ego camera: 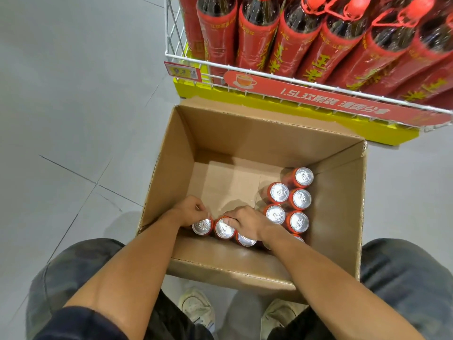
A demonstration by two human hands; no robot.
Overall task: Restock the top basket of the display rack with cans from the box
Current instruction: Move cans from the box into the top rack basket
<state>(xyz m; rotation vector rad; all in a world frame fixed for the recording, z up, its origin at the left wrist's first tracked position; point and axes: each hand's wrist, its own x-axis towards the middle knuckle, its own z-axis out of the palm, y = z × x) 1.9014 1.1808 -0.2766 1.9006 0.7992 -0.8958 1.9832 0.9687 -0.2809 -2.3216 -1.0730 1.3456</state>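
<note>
An open cardboard box stands on the floor in front of me, with several red cans with silver tops upright inside. Most stand along its right side, such as one can; others line the near wall. My left hand reaches into the box, its fingers curled round the top of a can at the near left. My right hand grips the neighbouring can and partly covers another can behind it. The far left of the box floor is bare cardboard.
Beyond the box stands a white wire basket of the display rack, holding large red-labelled bottles, with a red sign strip and a price tag on its front. Grey tiled floor lies to the left. My knees and shoes are below.
</note>
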